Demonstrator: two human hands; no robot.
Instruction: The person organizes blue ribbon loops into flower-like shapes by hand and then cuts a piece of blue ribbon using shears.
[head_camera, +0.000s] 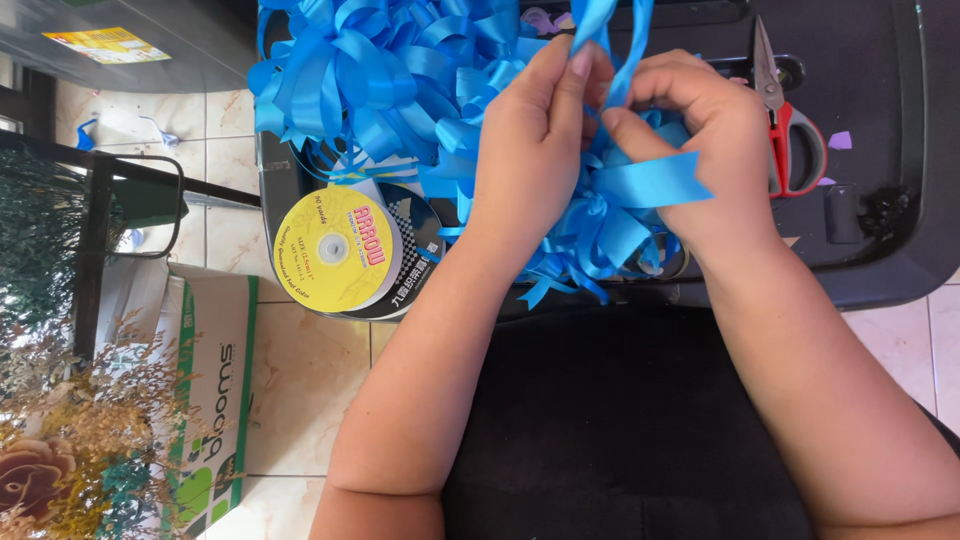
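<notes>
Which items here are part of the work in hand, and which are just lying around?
In use: left hand and right hand pinching blue ribbon strip; blue ribbon pile; yellow-faced spool.
Lying about: red-handled scissors; cardboard box; dried flowers.

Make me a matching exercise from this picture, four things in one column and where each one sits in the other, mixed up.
Things:
1. red-handled metal scissors
2. round ribbon spool with yellow label
3. shiny blue ribbon strip
4. green-and-white cardboard box

Places:
A. on the tiled floor, lower left
B. pinched between left hand and right hand
C. on the dark tray, far right
D. at the tray's left edge

Pairs: 1-C, 2-D, 3-B, 4-A
</notes>
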